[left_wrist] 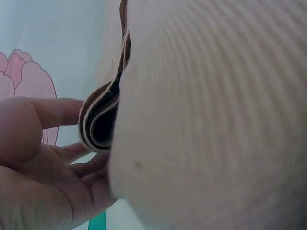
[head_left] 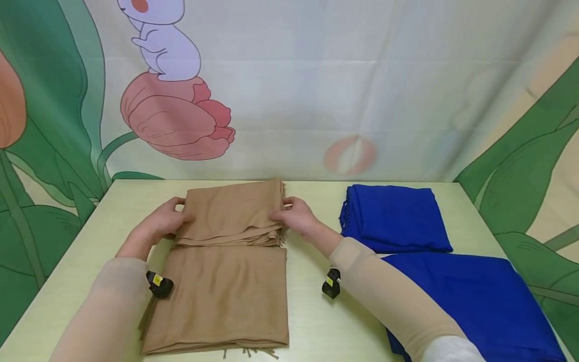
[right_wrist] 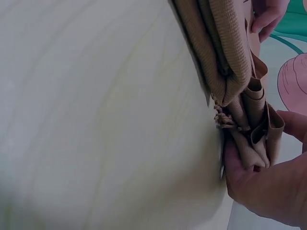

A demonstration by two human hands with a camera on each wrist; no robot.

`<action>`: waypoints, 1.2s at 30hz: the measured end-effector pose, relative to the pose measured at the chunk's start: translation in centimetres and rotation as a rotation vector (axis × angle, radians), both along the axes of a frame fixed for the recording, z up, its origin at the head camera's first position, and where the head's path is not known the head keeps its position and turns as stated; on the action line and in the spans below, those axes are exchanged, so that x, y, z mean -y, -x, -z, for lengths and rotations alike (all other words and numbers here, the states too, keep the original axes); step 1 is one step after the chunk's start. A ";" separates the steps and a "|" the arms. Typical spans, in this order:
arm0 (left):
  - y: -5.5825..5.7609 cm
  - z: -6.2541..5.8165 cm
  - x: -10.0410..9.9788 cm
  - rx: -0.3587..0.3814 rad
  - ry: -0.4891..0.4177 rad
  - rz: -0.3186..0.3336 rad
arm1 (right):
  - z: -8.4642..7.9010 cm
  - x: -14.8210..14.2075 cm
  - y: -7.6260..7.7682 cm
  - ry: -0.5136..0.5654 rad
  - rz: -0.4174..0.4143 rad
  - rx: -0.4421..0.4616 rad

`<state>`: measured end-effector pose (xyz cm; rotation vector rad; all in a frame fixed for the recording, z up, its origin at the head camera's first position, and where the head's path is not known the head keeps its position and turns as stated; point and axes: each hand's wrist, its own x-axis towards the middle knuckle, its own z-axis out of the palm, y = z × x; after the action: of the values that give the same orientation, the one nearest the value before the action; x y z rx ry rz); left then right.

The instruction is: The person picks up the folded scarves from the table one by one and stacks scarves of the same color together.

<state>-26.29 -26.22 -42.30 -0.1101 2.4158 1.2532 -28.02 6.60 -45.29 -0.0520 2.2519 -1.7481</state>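
Note:
Both hands hold a folded brown fringed shawl by its side edges at the back left of the table. My left hand pinches its left edge, thumb on top; the left wrist view shows the fingers curled under the rolled fold. At the right edge my right hand grips the stacked layers, thumb above and fingers below, beside the fringe. Nearer the front lies a second flat brown folded section, its fringe poking out along the front edge. Its back edge meets the held part.
On the right side of the table lie a folded blue fringed cloth at the back and a larger blue one in front, partly behind my right sleeve. A printed curtain hangs behind the table.

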 end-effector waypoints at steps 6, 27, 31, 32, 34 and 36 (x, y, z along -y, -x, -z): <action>0.0 0.4 0.4 0.018 -0.077 -0.003 | 0.3 0.3 0.1 0.032 0.004 0.022; 0.7 1.2 0.9 -0.081 -0.088 0.008 | 0.4 1.1 0.3 0.117 0.032 -0.023; 0.6 1.0 0.8 -0.108 -0.096 0.012 | 0.3 1.2 0.4 0.108 0.027 -0.031; 0.6 0.9 0.7 -0.112 -0.098 0.013 | 0.3 1.2 0.4 0.106 0.026 -0.036; 0.5 0.5 0.6 -0.119 -0.103 0.013 | 0.1 1.3 0.6 0.101 0.023 -0.048; 0.4 0.1 0.5 -0.130 -0.110 0.013 | 0.0 1.3 0.6 0.099 0.023 -0.061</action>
<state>-26.72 -26.68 -42.41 0.0193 2.4443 1.4251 -28.65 5.26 -45.30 -0.1021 2.2148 -1.8935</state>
